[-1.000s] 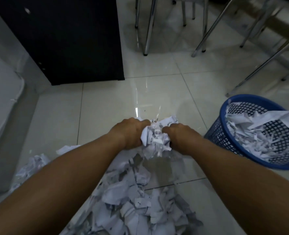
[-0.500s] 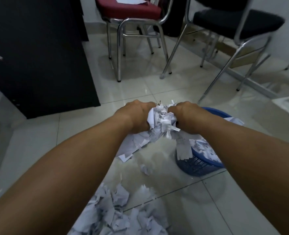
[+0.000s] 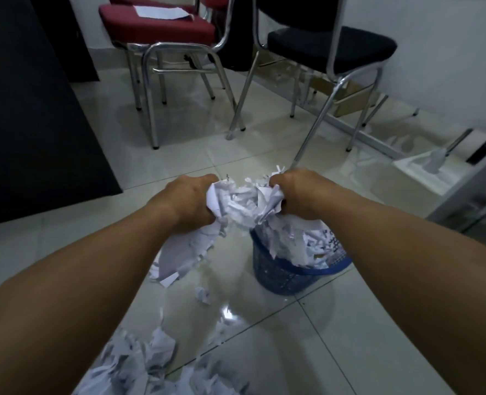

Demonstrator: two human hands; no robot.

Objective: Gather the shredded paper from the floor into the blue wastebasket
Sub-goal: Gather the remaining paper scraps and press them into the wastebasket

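When checked at frame centre, found left hand [image 3: 187, 201] and right hand [image 3: 299, 195] clamped, fingers curled, on opposite sides of one wad of shredded paper [image 3: 242, 201]. Noted wad held off the floor, over the left rim of the blue wastebasket [image 3: 279, 277], with torn strips [image 3: 184, 252] trailing down from under the left hand. Recorded wastebasket standing upright at centre right, just below the right hand, heaped past its rim with more shreds [image 3: 307, 243]. Logged one small crumpled scrap [image 3: 203, 295] on the glossy tile floor [image 3: 350, 323], just below the trailing strips. Logged a loose heap of shreds [image 3: 139, 363] along the lower left edge. Further out, marked a red chair [image 3: 156, 27] with a white sheet [image 3: 162, 12] on its seat at upper centre, a black chair [image 3: 330, 44] at upper right, and a dark cabinet [image 3: 30, 124] filling the upper left.
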